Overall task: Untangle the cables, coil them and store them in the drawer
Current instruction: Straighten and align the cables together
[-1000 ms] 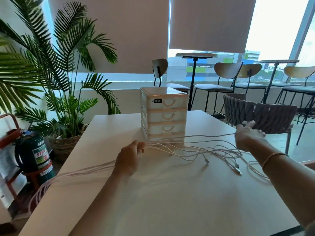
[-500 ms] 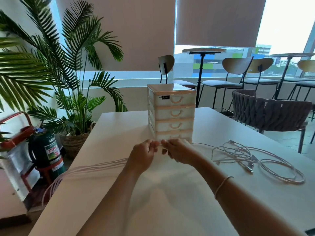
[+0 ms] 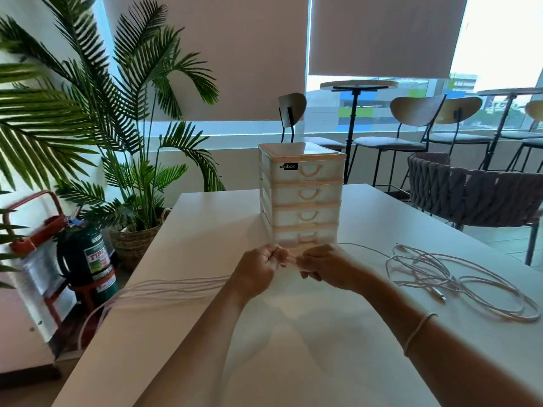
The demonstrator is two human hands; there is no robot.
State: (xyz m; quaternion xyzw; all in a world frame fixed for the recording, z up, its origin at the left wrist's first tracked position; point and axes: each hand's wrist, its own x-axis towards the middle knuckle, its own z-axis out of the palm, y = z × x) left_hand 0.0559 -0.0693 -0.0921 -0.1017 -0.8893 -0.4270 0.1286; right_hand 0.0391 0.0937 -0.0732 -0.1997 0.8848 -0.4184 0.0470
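My left hand (image 3: pixel 258 270) and my right hand (image 3: pixel 326 267) meet just in front of the drawer unit (image 3: pixel 302 195), both gripping a bundle of white cable strands (image 3: pixel 176 284). The strands run from my left hand leftward over the table edge and hang down. A loose tangle of white cables (image 3: pixel 449 280) with plug ends lies on the table to the right, and a thin strand leads from it toward my right hand. All drawers of the white unit are closed.
The white table (image 3: pixel 293 348) carries everything. A woven grey chair (image 3: pixel 476 195) stands at its right side. On the left floor are a potted palm (image 3: pixel 132 160) and a green fire extinguisher (image 3: pixel 88 259). Bar stools and high tables line the window behind.
My right hand has come in from the right side to meet my left hand at the strands. The cable tangle now lies slack on the table to the right.
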